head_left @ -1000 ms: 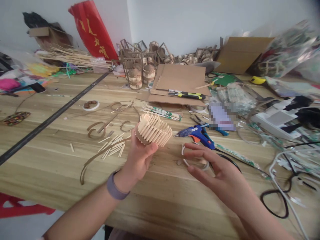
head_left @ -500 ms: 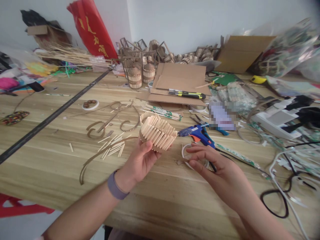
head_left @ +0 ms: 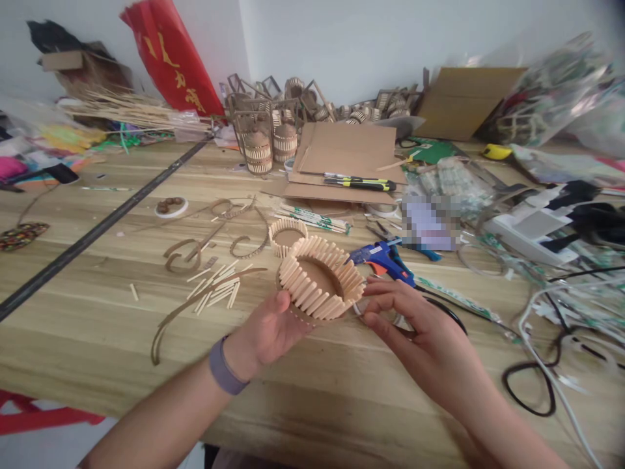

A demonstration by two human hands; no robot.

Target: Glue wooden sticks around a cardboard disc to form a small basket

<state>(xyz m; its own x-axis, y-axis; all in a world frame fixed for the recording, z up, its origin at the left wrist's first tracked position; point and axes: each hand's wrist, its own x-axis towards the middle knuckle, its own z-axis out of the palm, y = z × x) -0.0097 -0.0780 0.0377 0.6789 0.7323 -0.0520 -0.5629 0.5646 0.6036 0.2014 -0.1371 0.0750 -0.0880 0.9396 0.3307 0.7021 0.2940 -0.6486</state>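
My left hand [head_left: 276, 329] is closed around a small round basket [head_left: 317, 296] of pale wooden sticks set on a brown base. The basket is tilted, its open top showing a ring and floor inside. A brown band runs around its lower edge. My right hand [head_left: 410, 322] has thumb and fingers pinched together beside the basket's right edge; what lies between them is hidden. Another stick ring [head_left: 288, 238] stands just behind the basket. A long brown strip [head_left: 200, 299] curves on the table left of my left hand, near loose short sticks [head_left: 219, 286].
A blue glue gun [head_left: 383, 257] lies behind my right hand, beside a white roll [head_left: 361, 307] and pliers. Cardboard sheets [head_left: 344, 150] with cutters are farther back. Finished small buckets [head_left: 258, 153] stand near the wall. Cables [head_left: 530, 371] coil at right; a black bar [head_left: 112, 212] crosses the left.
My left hand has turned the basket so its open top and inner floor now show. The basket has come closer to my right fingertips, and the ring behind is more exposed.
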